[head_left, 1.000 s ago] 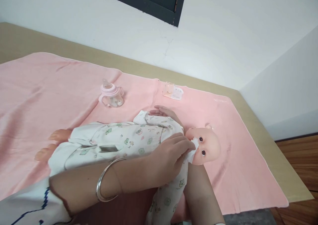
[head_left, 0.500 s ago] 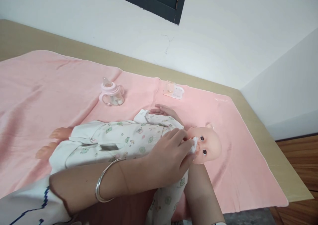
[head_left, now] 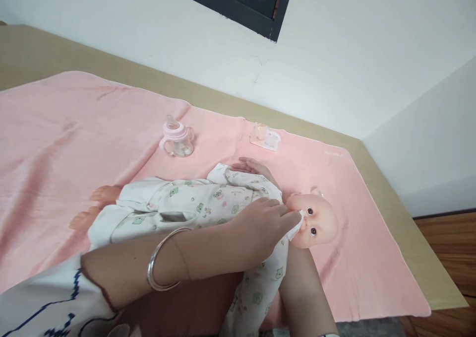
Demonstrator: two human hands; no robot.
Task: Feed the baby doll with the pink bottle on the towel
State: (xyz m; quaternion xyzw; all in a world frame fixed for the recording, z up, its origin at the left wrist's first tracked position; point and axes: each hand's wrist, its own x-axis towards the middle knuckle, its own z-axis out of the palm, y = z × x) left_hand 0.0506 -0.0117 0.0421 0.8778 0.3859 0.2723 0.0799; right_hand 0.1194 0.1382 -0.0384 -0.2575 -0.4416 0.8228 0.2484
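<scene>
Pink towelling cloth (head_left: 74, 128) spread over a beige worktop (head_left: 401, 218), reaching almost to its right edge. Lying on the cloth, on its back, head to the right: a baby doll (head_left: 316, 220) in a white romper (head_left: 193, 208) printed with small green and pink animals, bare feet poking out at the left, one arm stretched up toward the far side.

Left hand (head_left: 260, 225) across the doll's chest, fingers closed in a pinch on a small white wipe (head_left: 296, 226), pressed against the doll's face around the mouth and nose. Silver bangle (head_left: 159, 260) on that wrist, white sleeve with blue marks at the bottom left corner.

Right forearm coming up from the lower edge beneath the doll's head; right hand hidden behind the head and the romper, so cannot tell whether open or closed.

Farther back on the cloth, well apart from the doll: a pink-capped baby bottle (head_left: 177, 139) with handles, standing upright, and to its right a small flat clear packet (head_left: 265, 137) lying near the cloth's far edge. White wall behind, with the dark frame of a window (head_left: 238, 4) at the top.
</scene>
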